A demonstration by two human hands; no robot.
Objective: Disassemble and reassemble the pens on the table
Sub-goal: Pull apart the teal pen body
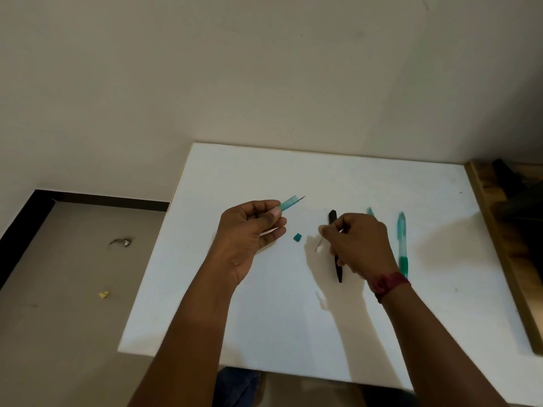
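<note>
Barrel (289, 202) in curled left hand (248, 239)

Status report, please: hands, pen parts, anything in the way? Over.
Left hand holds teal barrel, tip poking out. Right hand pinches thin refill, by black pen. Small teal piece loose between hands; nothing blocking.

1. The left grip (249, 233) has its palm turned toward the camera, with thumb and curled fingers pinching a teal pen barrel (289, 202) that juts out up and to the right.
2. The right grip (361, 242) is knuckles-up, with curled fingers pinching a thin refill (318, 245).
3. Both bare forearms reach in from the lower edge.
4. A red band (388, 284) circles the right wrist.
5. The two grips are near each other, not touching.
</note>
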